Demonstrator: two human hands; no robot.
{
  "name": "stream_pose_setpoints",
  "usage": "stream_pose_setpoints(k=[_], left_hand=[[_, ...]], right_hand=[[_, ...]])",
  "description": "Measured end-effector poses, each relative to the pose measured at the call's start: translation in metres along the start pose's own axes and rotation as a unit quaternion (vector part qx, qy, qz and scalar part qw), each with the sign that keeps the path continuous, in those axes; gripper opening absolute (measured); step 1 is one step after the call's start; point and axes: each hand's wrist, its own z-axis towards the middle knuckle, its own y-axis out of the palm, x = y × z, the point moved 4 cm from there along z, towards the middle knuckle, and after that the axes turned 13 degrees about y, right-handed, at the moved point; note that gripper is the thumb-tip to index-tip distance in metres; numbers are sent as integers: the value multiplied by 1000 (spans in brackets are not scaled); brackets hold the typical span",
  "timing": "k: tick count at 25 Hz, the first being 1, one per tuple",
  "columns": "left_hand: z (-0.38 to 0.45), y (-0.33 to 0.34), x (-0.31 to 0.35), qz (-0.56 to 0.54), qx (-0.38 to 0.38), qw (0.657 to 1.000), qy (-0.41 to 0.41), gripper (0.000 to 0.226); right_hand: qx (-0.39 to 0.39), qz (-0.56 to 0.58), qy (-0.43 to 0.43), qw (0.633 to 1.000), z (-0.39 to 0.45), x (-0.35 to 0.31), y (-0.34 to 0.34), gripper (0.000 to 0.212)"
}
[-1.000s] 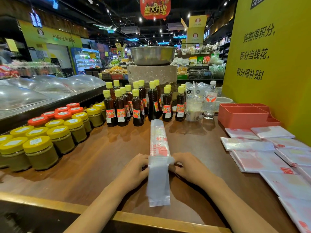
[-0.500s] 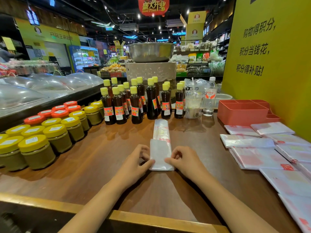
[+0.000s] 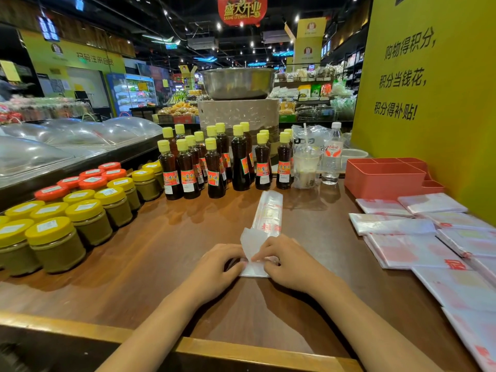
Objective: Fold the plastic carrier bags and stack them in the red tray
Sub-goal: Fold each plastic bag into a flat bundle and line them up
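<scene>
A white plastic carrier bag (image 3: pixel 268 216) with red print lies as a narrow strip on the wooden counter, pointing away from me. Its near end is folded over into a slanted flap. My left hand (image 3: pixel 214 267) pinches the left side of that fold. My right hand (image 3: pixel 284 261) pinches the flap from the right, its fingertips on the plastic. The red tray (image 3: pixel 383 178) stands at the back right beside the yellow wall, with no bag visible inside. Several flat carrier bags (image 3: pixel 413 248) lie spread along the right side of the counter.
Dark sauce bottles (image 3: pixel 214 167) with yellow caps stand in rows behind the strip. Jars (image 3: pixel 88 218) with yellow and red lids fill the left side. A plastic cup (image 3: pixel 306 167) and a water bottle (image 3: pixel 331 157) stand left of the tray. The counter's raised front edge (image 3: pixel 241 353) runs below my arms.
The long near end of the strip was folded up over itself. Now both hands have drawn closer together and turned that end into a slanted flap.
</scene>
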Motion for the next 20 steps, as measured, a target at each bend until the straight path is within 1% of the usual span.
stream_pose_setpoints(k=[4,8,10,13,14,16,18,20], left_hand=[[-1,-4,5,1,16,1000,-6,20],[-3,-3,15,-9,4,1000,10,23],[-3,-2,20,-14,-1,1000,18,22],[-4,-1,25,-3,4,999,34,20],[-4,-1,26,5,2,999,37,20],[-3,1,28,19,-12,999,39,25],[-3,2,32,30,-37,998,35,36],[-4,3,37,30,-63,997,24,47]], right_hand=[[-23,-1,5,1000,2,5,4,48],[-40,8,32,999,11,16,11,64],[-15,-9,75,997,17,24,12,72],[62,-5,148,987,22,43,6,80],[88,3,159,983,20,47,2,79],[110,36,162,980,17,51,-5,67],[84,86,157,980,16,51,-4,57],[45,118,151,980,16,50,0,57]])
